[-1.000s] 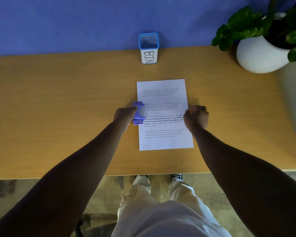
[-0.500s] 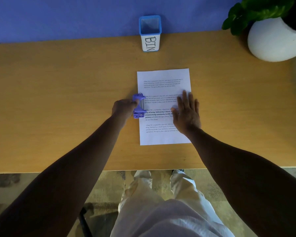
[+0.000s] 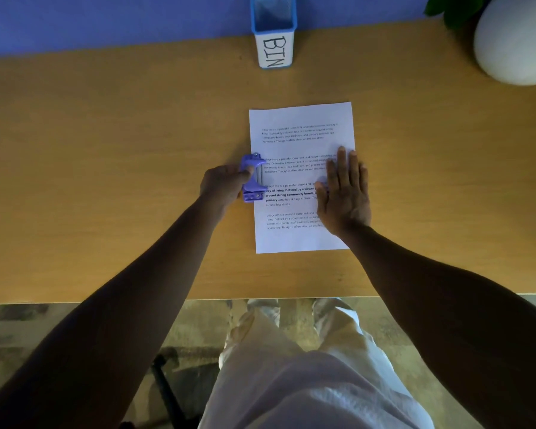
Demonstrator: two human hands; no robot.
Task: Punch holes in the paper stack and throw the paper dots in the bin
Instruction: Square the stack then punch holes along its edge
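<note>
Paper stack [image 3: 294, 178]: white sheets, rectangular, flat on the table at centre; printed with four short blocks of small black text, one partly bold. Long sides run near to far, slightly skewed.
Hole punch [image 3: 252, 178]: purple plastic, small, with two rounded lobes and a grey metal strip between them; sits on the left long edge of the stack, about midway along it, lobes overlapping the paper margin.
Left hand [image 3: 222, 185]: curled around the punch from the left, thumb against its top; grasping it.
Right hand [image 3: 344, 193]: palm down, fingers straight and together, pressing flat on the right half of the stack; fingertips reach the paper's right edge.
Bin [image 3: 273, 32]: square blue-rimmed container, white label lettered "BIN"; at the far edge, well apart from the stack, straight beyond it.
Table [image 3: 106, 150]: smooth wood-grain top, warm yellow-brown.
Plant pot [image 3: 514, 41]: white, rounded, matt; far right corner, green leaves beside it.
Wall [image 3: 106, 17]: plain blue, behind the table.
Near edge: pale trousers and patterned floor below.
</note>
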